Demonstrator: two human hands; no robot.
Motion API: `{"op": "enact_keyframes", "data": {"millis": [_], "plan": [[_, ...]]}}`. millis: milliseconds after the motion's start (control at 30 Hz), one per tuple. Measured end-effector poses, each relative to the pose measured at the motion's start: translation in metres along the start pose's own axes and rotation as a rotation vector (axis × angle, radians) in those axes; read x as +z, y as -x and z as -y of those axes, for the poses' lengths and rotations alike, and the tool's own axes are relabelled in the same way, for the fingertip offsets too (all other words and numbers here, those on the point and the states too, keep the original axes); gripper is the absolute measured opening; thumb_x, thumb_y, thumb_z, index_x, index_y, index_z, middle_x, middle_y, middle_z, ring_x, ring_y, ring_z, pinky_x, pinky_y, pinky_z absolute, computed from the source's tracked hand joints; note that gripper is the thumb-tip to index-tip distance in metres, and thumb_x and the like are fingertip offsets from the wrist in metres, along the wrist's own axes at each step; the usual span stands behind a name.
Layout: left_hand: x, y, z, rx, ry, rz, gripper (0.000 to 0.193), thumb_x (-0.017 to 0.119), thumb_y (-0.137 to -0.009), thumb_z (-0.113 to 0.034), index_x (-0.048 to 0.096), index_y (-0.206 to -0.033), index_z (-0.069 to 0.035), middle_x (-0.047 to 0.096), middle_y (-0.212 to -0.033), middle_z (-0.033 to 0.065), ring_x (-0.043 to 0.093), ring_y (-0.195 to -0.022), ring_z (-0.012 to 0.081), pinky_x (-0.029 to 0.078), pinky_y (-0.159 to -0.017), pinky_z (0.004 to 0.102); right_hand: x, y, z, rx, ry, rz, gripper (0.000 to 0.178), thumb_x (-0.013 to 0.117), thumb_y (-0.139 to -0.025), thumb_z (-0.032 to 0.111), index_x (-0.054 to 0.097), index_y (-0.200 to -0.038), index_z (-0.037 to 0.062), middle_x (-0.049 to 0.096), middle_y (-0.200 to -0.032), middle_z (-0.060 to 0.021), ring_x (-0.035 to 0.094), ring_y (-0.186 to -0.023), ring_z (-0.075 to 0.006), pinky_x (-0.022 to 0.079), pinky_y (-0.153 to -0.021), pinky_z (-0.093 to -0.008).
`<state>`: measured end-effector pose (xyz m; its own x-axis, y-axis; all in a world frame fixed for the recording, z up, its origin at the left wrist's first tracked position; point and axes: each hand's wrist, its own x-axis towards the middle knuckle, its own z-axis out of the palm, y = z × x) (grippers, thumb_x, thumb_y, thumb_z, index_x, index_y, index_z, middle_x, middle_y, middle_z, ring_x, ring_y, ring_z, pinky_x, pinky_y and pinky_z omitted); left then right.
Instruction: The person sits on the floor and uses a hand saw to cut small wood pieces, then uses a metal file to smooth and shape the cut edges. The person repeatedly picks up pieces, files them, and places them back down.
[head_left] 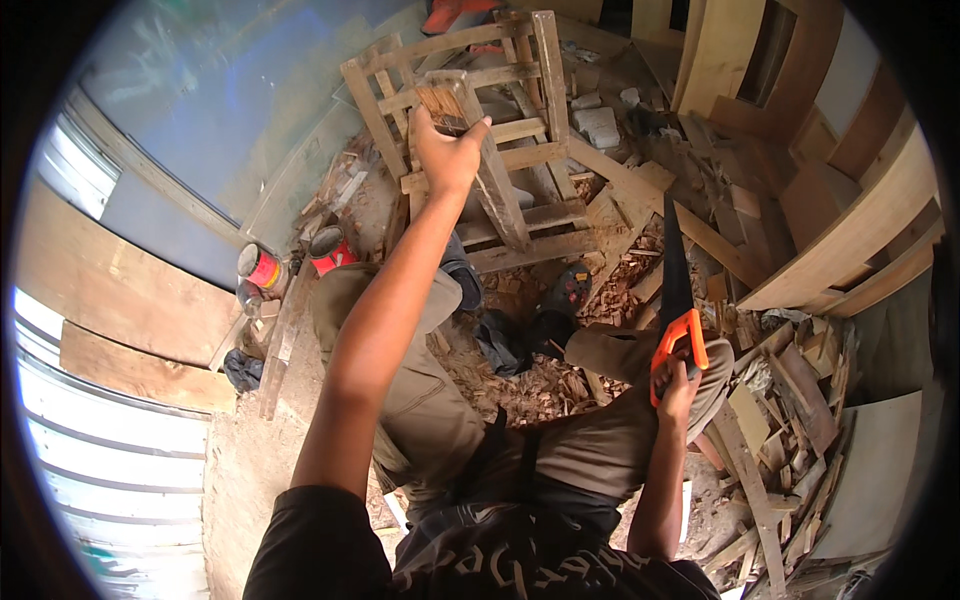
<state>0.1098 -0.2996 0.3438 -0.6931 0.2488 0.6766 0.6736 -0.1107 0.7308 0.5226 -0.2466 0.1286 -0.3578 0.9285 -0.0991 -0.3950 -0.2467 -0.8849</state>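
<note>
Head view: left hand (447,150) wrapped around a wooden post (480,150) of a timber frame (520,215); right hand (678,385) clenched on orange-handled handsaw (676,300), blade up.

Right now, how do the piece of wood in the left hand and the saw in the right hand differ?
The wood piece is pale, bare timber with a rough end; the saw has a dark blade and a bright orange handle. The left hand holds the wood raised at full arm's stretch over the wooden frame; the right hand keeps the saw low beside the knee, blade pointing away. Both are gripped with fingers closed.
</note>
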Motion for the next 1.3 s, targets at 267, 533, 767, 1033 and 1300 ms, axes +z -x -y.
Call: {"op": "enact_keyframes", "data": {"millis": [267, 533, 767, 1033, 1300], "plan": [[-0.004, -0.002, 0.038, 0.060, 0.052, -0.059, 0.058, 0.084, -0.076, -0.010, 0.050, -0.122, 0.002, 0.065, -0.113, 0.0171, 0.064, -0.103, 0.0266, 0.051, -0.089, 0.0405, 0.011, -0.005, -0.010, 0.029, 0.158, 0.081, 0.007, 0.056, -0.093, 0.004, 0.050, -0.094, 0.0071, 0.048, -0.066, 0.0012, 0.042, -0.050, -0.0078, 0.034, -0.045, -0.0248], [-0.013, 0.002, 0.029, 0.111, -0.223, 0.081, 0.063, 0.085, -0.076, -0.022, 0.044, -0.115, 0.003, 0.062, -0.108, 0.0232, 0.066, -0.100, 0.0352, 0.054, -0.085, 0.0463, 0.013, -0.005, -0.020, -0.053, 0.479, 0.223, 0.007, 0.055, -0.089, 0.002, 0.060, -0.085, -0.0001, 0.054, -0.063, 0.0024, 0.047, -0.051, -0.0050, 0.035, -0.046, -0.0223], [-0.005, 0.019, 0.014, 0.024, -0.516, 0.200, 0.088, 0.086, -0.076, -0.042, 0.035, -0.127, 0.009, 0.055, -0.119, 0.0299, 0.060, -0.110, 0.0398, 0.050, -0.093, 0.0468, 0.004, -0.002, -0.027, -0.080, 0.442, 0.247, 0.007, 0.055, -0.087, -0.002, 0.058, -0.082, 0.0011, 0.054, -0.065, 0.0040, 0.045, -0.052, -0.0033, 0.032, -0.046, -0.0219], [-0.010, 0.031, 0.015, 0.112, -0.445, 0.193, 0.097, 0.078, -0.084, -0.045, 0.019, -0.134, 0.014, 0.041, -0.126, 0.0354, 0.052, -0.118, 0.0456, 0.049, -0.095, 0.0483, 0.005, 0.002, -0.027, -0.098, 0.371, 0.235, 0.011, 0.059, -0.089, -0.002, 0.057, -0.079, 0.0015, 0.053, -0.064, 0.0045, 0.044, -0.052, -0.0028, 0.031, -0.045, -0.0220], [-0.036, 0.014, 0.011, 0.012, -0.172, 0.176, 0.099, 0.088, -0.071, -0.050, 0.039, -0.134, 0.008, 0.059, -0.120, 0.0279, 0.061, -0.114, 0.0391, 0.051, -0.098, 0.0488, 0.008, 0.004, -0.023, -0.158, 0.566, 0.258, 0.012, 0.062, -0.089, 0.001, 0.057, -0.077, -0.0012, 0.051, -0.064, 0.0050, 0.044, -0.057, -0.0037, 0.035, -0.050, -0.0244]]}}
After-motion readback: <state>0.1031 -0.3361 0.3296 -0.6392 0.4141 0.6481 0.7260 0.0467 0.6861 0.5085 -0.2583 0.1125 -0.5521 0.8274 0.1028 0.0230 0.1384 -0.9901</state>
